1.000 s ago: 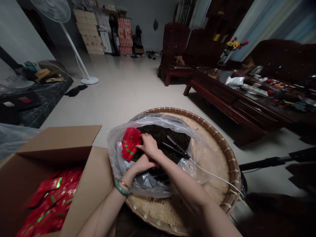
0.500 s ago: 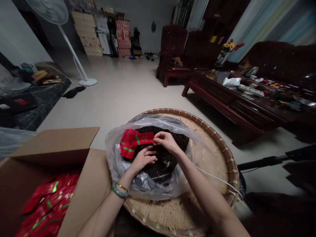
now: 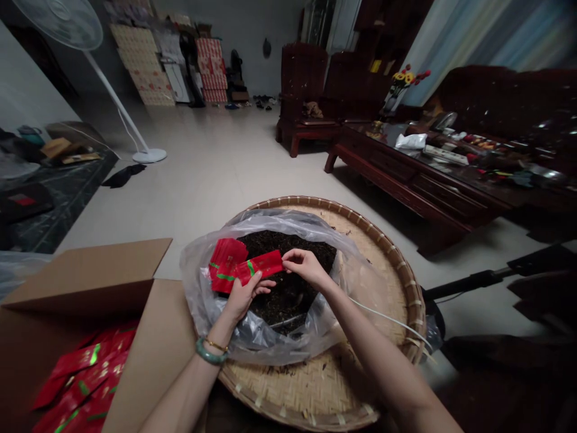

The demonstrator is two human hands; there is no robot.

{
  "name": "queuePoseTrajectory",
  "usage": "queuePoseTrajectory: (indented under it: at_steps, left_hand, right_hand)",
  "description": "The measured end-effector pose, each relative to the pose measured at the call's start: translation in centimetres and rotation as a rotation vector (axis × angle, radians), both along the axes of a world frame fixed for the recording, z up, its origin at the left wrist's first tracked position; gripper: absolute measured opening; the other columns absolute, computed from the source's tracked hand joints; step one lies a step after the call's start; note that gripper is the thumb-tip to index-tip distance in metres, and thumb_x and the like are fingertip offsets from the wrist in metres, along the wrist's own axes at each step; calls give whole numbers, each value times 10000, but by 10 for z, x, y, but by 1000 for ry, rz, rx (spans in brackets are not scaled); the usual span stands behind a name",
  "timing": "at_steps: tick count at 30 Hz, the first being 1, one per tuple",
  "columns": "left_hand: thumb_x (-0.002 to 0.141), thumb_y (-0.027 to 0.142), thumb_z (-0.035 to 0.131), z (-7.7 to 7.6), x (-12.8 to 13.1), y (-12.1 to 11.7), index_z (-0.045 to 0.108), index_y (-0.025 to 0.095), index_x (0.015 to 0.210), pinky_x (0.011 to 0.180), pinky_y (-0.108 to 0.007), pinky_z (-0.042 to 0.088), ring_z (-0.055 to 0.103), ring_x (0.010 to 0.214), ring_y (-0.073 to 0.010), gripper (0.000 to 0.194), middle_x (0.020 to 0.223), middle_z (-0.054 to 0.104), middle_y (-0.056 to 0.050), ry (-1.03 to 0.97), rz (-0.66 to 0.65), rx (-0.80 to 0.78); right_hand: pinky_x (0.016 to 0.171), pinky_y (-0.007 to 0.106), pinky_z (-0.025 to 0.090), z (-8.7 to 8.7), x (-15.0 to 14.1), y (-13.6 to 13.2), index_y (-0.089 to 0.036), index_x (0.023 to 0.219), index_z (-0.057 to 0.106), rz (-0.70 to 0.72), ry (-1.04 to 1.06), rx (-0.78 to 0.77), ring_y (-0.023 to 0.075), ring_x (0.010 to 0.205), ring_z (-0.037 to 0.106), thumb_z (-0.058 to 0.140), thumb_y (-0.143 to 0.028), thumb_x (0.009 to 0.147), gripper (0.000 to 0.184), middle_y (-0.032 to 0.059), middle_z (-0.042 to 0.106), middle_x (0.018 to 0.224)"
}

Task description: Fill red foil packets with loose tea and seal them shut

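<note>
Nearest, the left hand (image 3: pixel 242 296) rests its thumb on a red pouch (image 3: pixel 265 264), grip unclear, above dark leaves (image 3: pixel 285 302); the right hand (image 3: pixel 303 265) pinches the pouch's right end. A slack pinch could drop it in; a leftward nudge could scatter the stack (image 3: pixel 229 254) beyond.

a white fan (image 3: pixel 110 92) stands at left — a dark wooden chair (image 3: pixel 304 75) sits near a cluttered low table (image 3: pixel 415 185).

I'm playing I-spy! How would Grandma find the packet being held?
Find the round woven tray, then the cloudy plastic bag on it. Over the open bag is the red packet. Unlike the red stack beside it, left hand and right hand hold it.
</note>
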State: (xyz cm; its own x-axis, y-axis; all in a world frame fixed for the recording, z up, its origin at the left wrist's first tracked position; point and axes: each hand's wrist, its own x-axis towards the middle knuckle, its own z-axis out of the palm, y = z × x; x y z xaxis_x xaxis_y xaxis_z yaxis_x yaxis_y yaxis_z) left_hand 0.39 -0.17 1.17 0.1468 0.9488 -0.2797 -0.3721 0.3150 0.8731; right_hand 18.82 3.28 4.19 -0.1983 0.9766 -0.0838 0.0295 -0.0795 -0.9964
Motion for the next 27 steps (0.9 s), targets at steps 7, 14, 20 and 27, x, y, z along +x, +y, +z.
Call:
queuePoseTrajectory:
  at_steps: [7,14,20,27]
  left_hand:
    - [657,390,714,-3,3,-1,602,62,975,533,-286,547,689,634,-224,470,788,713,-129,114,-37,102]
    - [612,382,734,-8,-2,7,574,131,774,441,-192,501,581,518,-97,339,619,623,33,156,264,201]
    - [626,382,727,-7,-1,7,471,171,710,454,-181,508,548,463,-74,343,508,532,94,164,340,228]
    - [653,448,698,-5,1,4,441,190,864,500,-244,548,625,505,-127,420,549,588,77,223,295,231]
  right_hand:
    - [577,224,399,-1,-6,-7,-136,765,687,53,-215,170,105,611,518,646,-371,697,248,9,615,697]
    - [418,197,344,-7,-1,-5,-126,788,682,-34,-246,24,94,463,470,630,-397,683,295,-13,583,572]
    - [685,279,519,-13,-10,-7,-153,1153,590,-259,-237,247,162,769,601,619,-293,721,455,85,628,975]
    - [1035,404,367,-20,-27,-23,-200,1364,398,-229,-502,543,232,1206,461,481,-207,856,515,124,499,1304]
